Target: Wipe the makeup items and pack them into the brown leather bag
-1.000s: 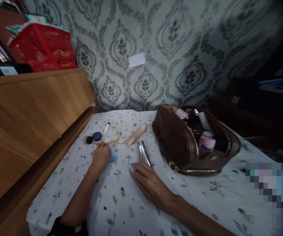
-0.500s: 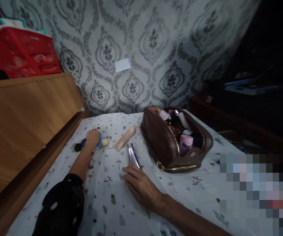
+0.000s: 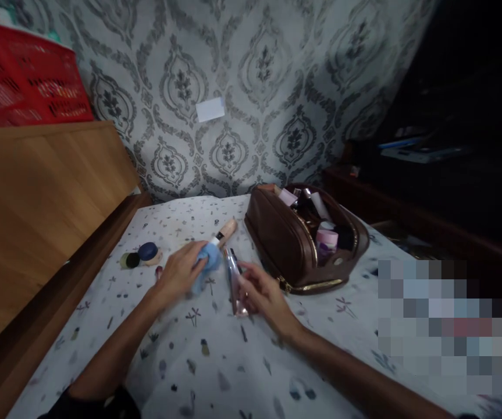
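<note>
My left hand [image 3: 180,270], slightly blurred, is closed on a blue cloth [image 3: 209,257] above the patterned sheet. A small white and black piece [image 3: 218,237] sticks out past the cloth; whether it is held in the cloth I cannot tell. Just beyond lies a beige tube [image 3: 230,228], partly covered. My right hand [image 3: 264,294] has its fingers closed around the side of a shiny silver-pink tube [image 3: 234,282]. To its right stands an open brown cosmetic bag [image 3: 277,241] with several cosmetics inside, including a pink-lidded jar [image 3: 327,240].
At the left lie a round dark-blue-lidded container [image 3: 148,252] and a dark-and-green one [image 3: 129,260]. A wooden board [image 3: 50,192] borders the left side, with a red basket [image 3: 28,75] above it. Patterned wallpaper [image 3: 263,64] rises behind. A blurred-out patch covers the lower right.
My left hand has come right with the blue cloth, from beside the round containers to near the tubes. My right hand has moved forward and closed on the silver-pink tube. The view has shifted slightly.
</note>
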The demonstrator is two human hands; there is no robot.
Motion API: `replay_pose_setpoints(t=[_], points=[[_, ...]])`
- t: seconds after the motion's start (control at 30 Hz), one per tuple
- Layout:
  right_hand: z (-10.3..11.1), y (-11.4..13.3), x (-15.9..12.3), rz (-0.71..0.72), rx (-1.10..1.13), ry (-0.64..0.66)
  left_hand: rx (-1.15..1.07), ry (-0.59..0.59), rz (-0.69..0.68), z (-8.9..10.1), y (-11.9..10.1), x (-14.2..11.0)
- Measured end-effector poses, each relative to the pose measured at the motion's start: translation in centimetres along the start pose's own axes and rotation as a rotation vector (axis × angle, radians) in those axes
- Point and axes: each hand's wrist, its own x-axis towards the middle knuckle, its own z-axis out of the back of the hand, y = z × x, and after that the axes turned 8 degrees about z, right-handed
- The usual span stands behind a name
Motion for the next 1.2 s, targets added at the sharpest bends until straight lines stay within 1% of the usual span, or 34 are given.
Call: replay_pose_setpoints(t=[0.07,0.1,0.2,0.27,0.37,0.5,0.6,0.7,0.77,0.83,0.93,1.03,1.1,1.2], points=[[-0.1,0.6,0.6,-0.086,0.12,-0.076,-0.071,-0.001,-0.141,-0.5,-1.5,-2.6],[-0.2,0.8,0.8,-0.111,0.168,-0.097,-0.076,0.009,-0.188,-0.8,-2.0,-3.6],[-0.4,1.1,1.0,-0.115,0.218,-0.112,-0.046,0.04,-0.266,-1.1,-3.1,-5.1],[-0.4,1.2,0.8,-0.093,0.195,-0.106,-0.024,0.04,-0.26,-1.2,-3.7,-5.2],[-0.3,1.4,0.3,-0.07,0.141,-0.092,0.0,0.053,-0.213,-1.3,-5.0,-4.9],[0.2,2.0,-0.2,-0.026,0.083,-0.075,0.003,0.139,-0.156,-1.1,-6.4,-4.7],[0.6,2.2,-0.2,-0.006,0.098,-0.088,-0.056,0.202,-0.109,-0.5,-5.8,-5.2],[0.8,2.3,0.0,0.005,0.131,-0.079,-0.206,0.24,-0.083,0.1,-4.2,-5.9],[0.9,2.3,0.1,0.019,0.145,-0.068,-0.33,0.246,-0.061,0.1,-3.2,-6.2],[1.0,2.3,0.1,0.02,0.138,-0.059,-0.434,0.215,-0.019,-0.3,-2.6,-6.5],[0.9,2.2,0.1,0.004,0.1,-0.042,-0.472,0.164,0.021,-1.2,-2.3,-7.0],[0.8,2.1,0.0,-0.003,0.076,-0.047,-0.482,0.163,0.03,-1.4,-2.5,-7.4],[0.8,2.1,-0.1,-0.01,0.069,-0.038,-0.551,0.191,0.063,-1.2,-2.6,-7.5],[1.0,2.0,-0.2,-0.006,0.075,0.018,-0.742,0.283,0.158,-0.8,-2.4,-7.5]])
